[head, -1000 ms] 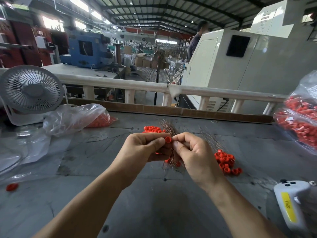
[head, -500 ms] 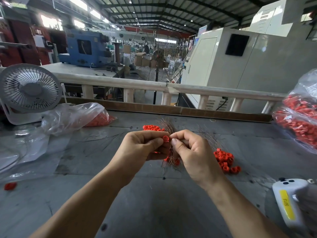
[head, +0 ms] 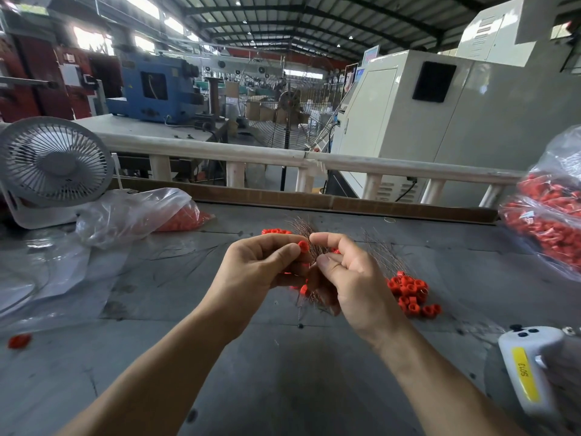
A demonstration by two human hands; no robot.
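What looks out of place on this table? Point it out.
One red cap lies alone near the left edge of the table, far from the pile of caps on the right. It looks strayed or dropped. Nothing else stands out.

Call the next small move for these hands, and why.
Probably feed one end of the copper wires, held by the right hand, into the red cap. The left hand pinches that cap between thumb and forefinger, close against the right hand's fingers, with the wires between them. Whether a strand is already through is too fine to tell.
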